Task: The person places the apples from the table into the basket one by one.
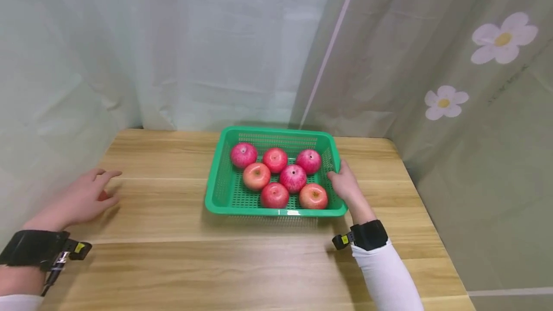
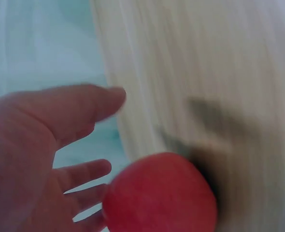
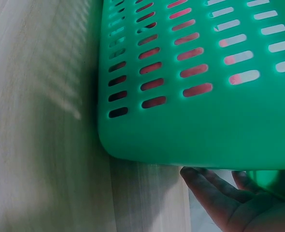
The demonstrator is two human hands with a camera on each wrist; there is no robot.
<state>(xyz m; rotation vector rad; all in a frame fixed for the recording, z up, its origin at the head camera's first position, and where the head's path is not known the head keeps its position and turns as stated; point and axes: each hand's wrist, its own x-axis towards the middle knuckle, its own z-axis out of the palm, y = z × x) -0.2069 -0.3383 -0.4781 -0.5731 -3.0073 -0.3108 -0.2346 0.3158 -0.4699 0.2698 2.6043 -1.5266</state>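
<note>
A green plastic basket (image 1: 276, 212) with slotted walls stands on the wooden table and holds several red apples (image 1: 275, 195). My right hand (image 1: 345, 184) grips the basket's right rim, thumb over the inner side and fingers outside. In the right wrist view those fingers (image 3: 215, 191) reach along the outside of the basket wall (image 3: 195, 130). Far to the left, my left hand (image 1: 88, 198) is spread beside a single red apple (image 1: 102, 196), mostly hidden behind it in the head view. In the left wrist view the fingertips lie right at the apple's (image 2: 159, 195) side, while the thumb stands away from it.
Wood-grain table (image 1: 173, 263) stretches between the left hand and the basket. Pale curtains (image 1: 233, 47) hang close behind the table and along both sides, with white flowers (image 1: 445, 102) printed at the right. Each wrist wears a black camera band (image 1: 369, 235).
</note>
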